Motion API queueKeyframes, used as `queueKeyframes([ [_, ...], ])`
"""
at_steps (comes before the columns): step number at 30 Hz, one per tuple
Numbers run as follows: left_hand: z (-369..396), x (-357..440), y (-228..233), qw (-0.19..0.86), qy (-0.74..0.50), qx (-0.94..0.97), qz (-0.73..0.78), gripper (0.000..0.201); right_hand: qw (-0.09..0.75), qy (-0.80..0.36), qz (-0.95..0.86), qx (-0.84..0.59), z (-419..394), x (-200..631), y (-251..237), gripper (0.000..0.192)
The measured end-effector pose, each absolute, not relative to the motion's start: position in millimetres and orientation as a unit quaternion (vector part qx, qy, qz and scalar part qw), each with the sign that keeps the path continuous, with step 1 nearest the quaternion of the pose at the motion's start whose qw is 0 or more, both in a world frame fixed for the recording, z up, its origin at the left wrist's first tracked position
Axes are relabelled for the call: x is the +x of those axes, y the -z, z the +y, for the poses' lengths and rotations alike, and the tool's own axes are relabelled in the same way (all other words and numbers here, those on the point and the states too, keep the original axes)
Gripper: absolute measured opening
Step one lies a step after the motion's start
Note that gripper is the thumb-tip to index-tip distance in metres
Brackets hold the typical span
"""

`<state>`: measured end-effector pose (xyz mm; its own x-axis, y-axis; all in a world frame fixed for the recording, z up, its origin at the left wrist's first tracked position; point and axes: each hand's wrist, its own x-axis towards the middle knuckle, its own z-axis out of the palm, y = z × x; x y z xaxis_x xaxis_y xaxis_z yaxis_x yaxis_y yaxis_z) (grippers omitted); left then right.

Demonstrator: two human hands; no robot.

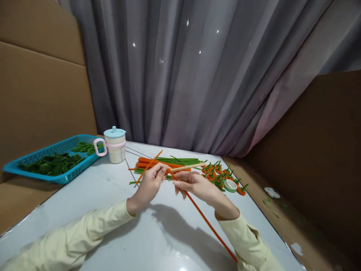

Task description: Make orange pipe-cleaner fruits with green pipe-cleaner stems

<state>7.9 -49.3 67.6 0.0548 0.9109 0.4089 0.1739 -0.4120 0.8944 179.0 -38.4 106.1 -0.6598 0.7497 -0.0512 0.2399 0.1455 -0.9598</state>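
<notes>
1. Left hand (149,184): raised just above the table (158,241), fingers pinched on the near end of a pale wooden stick (187,166) where an orange pipe cleaner (203,216) is coiled about it.
2. Right hand (194,185): close beside the left, fingers curled around the same pipe cleaner; the exact grip is partly hidden by the knuckles, so it appears closed on the strand rather than on the stick.
3. Orange pipe cleaner: one long tail runs from the hands down toward the right sleeve; a shorter end sticks up and left past the left hand.
4. Wooden stick: held roughly level, pointing right and away over the stock behind.
5. Bundle of green and orange pipe cleaners (169,162): lying flat on the table just behind the hands.
6. Small orange pieces with green stems (218,174): clustered to the right of the bundle, near the right hand.
7. Roll of green tape (230,185): lying flat at the edge of that cluster.
8. Lidded cup with pink handle (114,145): upright, far left of the table.
9. Blue basket (42,152): beside the cup, holding green leaf-like pieces (50,164).
10. Grey curtain (197,75): hanging behind the table.
</notes>
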Motion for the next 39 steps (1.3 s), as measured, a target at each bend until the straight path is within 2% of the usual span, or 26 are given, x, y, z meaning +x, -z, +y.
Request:
queueKeyframes([
  [4,-40.8,-1.6,-62.8,0.180,-0.551,0.705,0.409,0.015,0.259,-0.434,-0.765,-0.400,-44.7,165.9,-101.5,0.027],
  [8,-38.4,-6.4,-59.8,0.044,-0.490,0.787,0.371,0.023,0.262,-0.235,-0.833,-0.426,-57.0,163.2,-104.1,0.031],
  [12,-42.8,-5.6,-60.6,-0.096,-0.409,0.839,0.345,0.034,0.153,-0.033,-0.885,-0.439,-65.9,169.5,-109.2,0.023],
  [15,-47.2,-5.8,-65.5,-0.126,-0.337,0.881,0.308,0.038,0.088,0.068,-0.905,-0.411,-67.3,179.0,-116.5,0.034],
  [19,-55.3,-7.7,-79.4,0.000,-0.321,0.912,0.257,0.033,0.104,0.055,-0.927,-0.356,-60.8,194.9,-126.2,0.040],
  [24,-68.0,-8.7,-99.8,0.227,-0.367,0.855,0.287,0.025,0.240,-0.068,-0.944,-0.217,-49.9,204.7,-125.8,0.033],
  [27,-70.6,-6.4,-103.3,0.388,-0.411,0.765,0.308,0.031,0.318,-0.074,-0.921,-0.214,-49.7,197.4,-120.3,0.025],
  [30,-70.3,-1.5,-100.5,0.497,-0.475,0.659,0.304,0.031,0.388,-0.049,-0.886,-0.250,-54.9,184.2,-115.4,0.027],
  [34,-71.9,5.0,-93.7,0.557,-0.519,0.583,0.283,0.027,0.438,-0.009,-0.847,-0.300,-64.9,167.8,-108.1,0.028],
  [39,-73.9,5.8,-87.0,0.532,-0.527,0.591,0.298,0.026,0.418,0.055,-0.848,-0.323,-71.8,156.7,-94.8,0.030],
])
